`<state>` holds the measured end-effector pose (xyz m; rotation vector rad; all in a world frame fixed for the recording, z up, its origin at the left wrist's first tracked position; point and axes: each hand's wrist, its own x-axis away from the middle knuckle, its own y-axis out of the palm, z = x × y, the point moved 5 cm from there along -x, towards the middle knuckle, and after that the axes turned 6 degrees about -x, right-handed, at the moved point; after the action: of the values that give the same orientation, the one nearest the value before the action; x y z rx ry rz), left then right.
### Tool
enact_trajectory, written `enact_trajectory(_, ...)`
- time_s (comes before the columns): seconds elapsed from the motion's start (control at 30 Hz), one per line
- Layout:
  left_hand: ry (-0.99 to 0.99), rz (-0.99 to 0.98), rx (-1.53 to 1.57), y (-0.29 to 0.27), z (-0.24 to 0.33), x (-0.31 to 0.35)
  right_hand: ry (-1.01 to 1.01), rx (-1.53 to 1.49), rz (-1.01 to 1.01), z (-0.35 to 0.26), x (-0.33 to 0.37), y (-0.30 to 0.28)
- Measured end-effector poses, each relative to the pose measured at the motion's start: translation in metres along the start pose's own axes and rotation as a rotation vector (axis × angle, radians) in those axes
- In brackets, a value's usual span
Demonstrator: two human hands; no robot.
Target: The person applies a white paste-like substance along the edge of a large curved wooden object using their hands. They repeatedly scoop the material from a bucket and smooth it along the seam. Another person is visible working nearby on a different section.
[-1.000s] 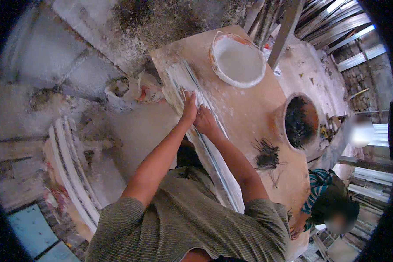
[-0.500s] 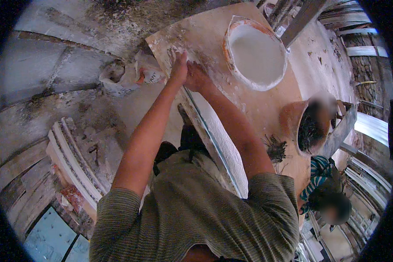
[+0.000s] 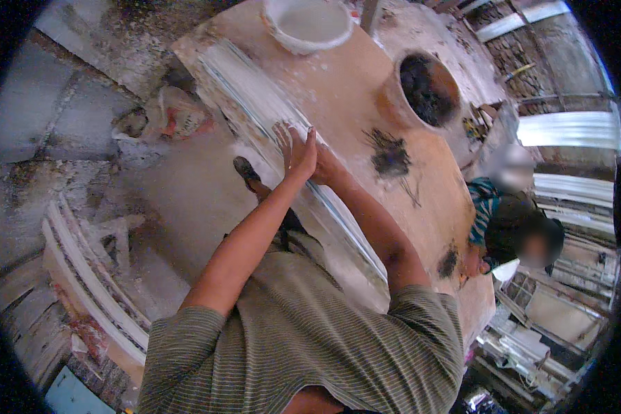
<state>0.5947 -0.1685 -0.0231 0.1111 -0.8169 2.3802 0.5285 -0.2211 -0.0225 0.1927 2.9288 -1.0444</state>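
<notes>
A long mould (image 3: 248, 86), coated in wet white plaster with a thin blue line along it, lies along the left edge of the tan table (image 3: 352, 117). My left hand (image 3: 300, 152) is over the middle of the mould, its fingers stretched out and smeared white. Close against it on the right is my right hand (image 3: 328, 167), at the mould's table-side edge. The left hand hides most of the right hand's fingers, so their grip does not show. No tool can be made out in either hand.
A white-rimmed tub (image 3: 307, 45) stands at the table's far end. Right of it sits a basin (image 3: 393, 90) of dark fibre, with a loose dark clump (image 3: 391, 160) nearby. Another person (image 3: 486, 207) is at the right edge. Curved mouldings (image 3: 93, 276) lie at left.
Both hands have come back toward me along the mould from its far end, leaving the white stretch beyond them in sight. The view has shifted, putting the tub higher and farther left.
</notes>
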Motion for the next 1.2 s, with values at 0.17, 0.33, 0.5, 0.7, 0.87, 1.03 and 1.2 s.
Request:
enact_trajectory(0.17,-0.073,-0.201,-0.015,0.07,0.0,0.109,0.097,0.03,-0.012,-0.016,0.131,-0.011)
enact_trajectory(0.33,0.019,-0.168,0.0,0.117,0.026,0.225,0.123,0.001,0.054,-0.034,0.256,-0.02)
enact_trajectory(0.5,0.021,-0.116,-0.056,0.179,0.022,0.31,0.166,0.118,-0.138,-0.04,0.355,-0.022)
enact_trajectory(0.7,-0.068,-0.085,0.035,0.253,0.022,0.421,0.147,0.178,-0.112,-0.042,0.5,-0.023)
enact_trajectory(0.87,-0.107,-0.104,-0.036,0.307,0.046,0.558,0.216,0.242,-0.073,-0.052,0.644,-0.023)
enact_trajectory(1.03,0.027,-0.112,-0.063,0.384,0.049,0.669,0.286,0.322,-0.032,-0.067,0.778,-0.031)
enact_trajectory(1.2,0.01,-0.164,0.035,0.434,0.066,0.78,0.345,0.385,0.023,-0.071,0.906,-0.038)
